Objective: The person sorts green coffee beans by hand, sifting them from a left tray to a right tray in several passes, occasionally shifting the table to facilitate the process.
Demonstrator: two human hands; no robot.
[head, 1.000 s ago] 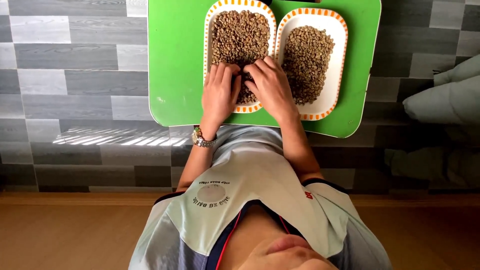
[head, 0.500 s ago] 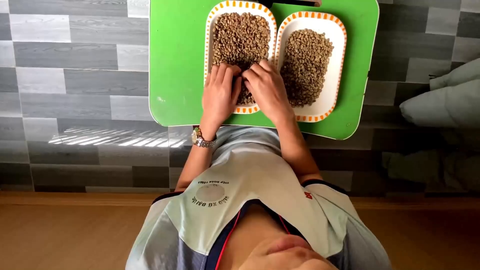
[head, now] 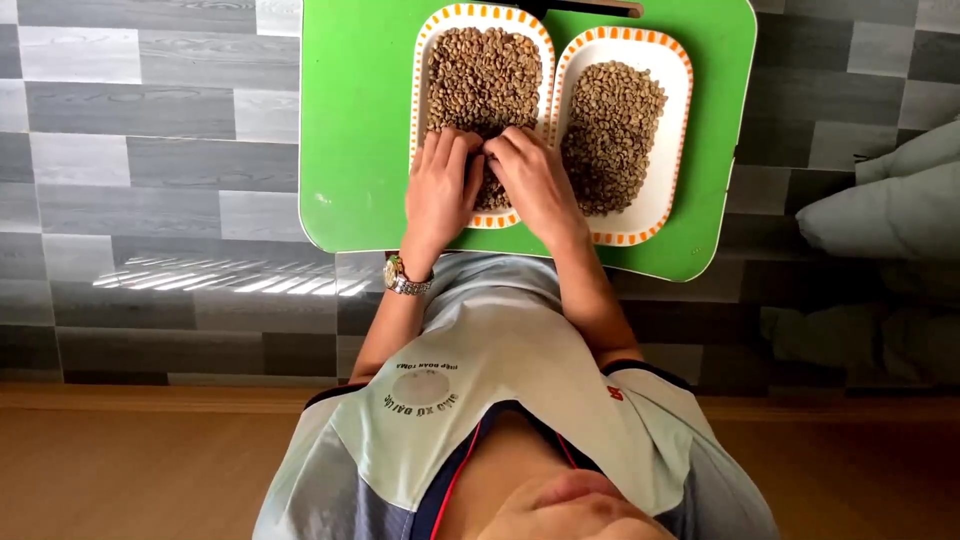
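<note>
Since a second ago the right hand (head: 535, 185) has edged slightly left toward the left hand (head: 440, 195). Both cover the near end of the left tray (head: 418, 60), hiding the beans (head: 485, 70) beneath. Fingers rest loosely curled on the beans; whether they pinch any is unclear.

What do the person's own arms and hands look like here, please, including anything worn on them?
Both arms are bare below short pale sleeves with dark trim. The left hand has a metal wristwatch on its wrist; the right hand wears nothing.
</note>
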